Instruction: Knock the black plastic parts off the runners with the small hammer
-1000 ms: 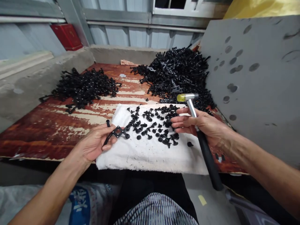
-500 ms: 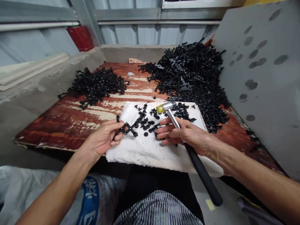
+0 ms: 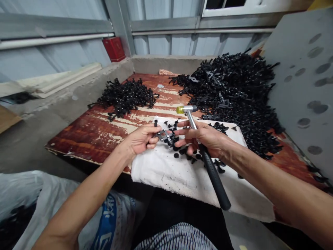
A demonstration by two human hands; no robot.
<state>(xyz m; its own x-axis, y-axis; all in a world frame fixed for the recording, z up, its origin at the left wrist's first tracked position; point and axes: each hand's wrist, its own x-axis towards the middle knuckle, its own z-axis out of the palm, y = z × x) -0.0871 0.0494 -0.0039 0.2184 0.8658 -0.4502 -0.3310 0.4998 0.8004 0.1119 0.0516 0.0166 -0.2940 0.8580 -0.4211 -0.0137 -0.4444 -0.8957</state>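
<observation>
A black moulded plastic runner [image 3: 164,136], a thin lattice of crossed bars with small round-headed pegs, is pinched between the thumb and curled fingers of the left hand [image 3: 142,140]. Its far end lies just beside the outstretched fingertips of the right hand [image 3: 201,139]. A hammer [image 3: 191,118] is gripped by the right hand around its smooth steel shaft, with a yellow plastic face on the metal head and a long black rubbery handle extending past the palm. Both hands are held above a rumpled white towel [image 3: 182,180] of thick, nubbly cloth, on which loose black mushroom-headed pegs [image 3: 220,128] are scattered, some under and around the hands. The towel is laid on a wooden board [image 3: 85,135] whose red varnish is streaked and peeling. A large tangled heap of black runners [image 3: 229,86] is piled beyond the towel on the right, and a smaller heap [image 3: 126,97] lies on the left. The board is bounded by a rough concrete ledge [image 3: 78,86] and a grey sheet [image 3: 301,86] marked with dark round spots. A woven sack with blue print [image 3: 109,222] is seen at lower left, below the left forearm.
</observation>
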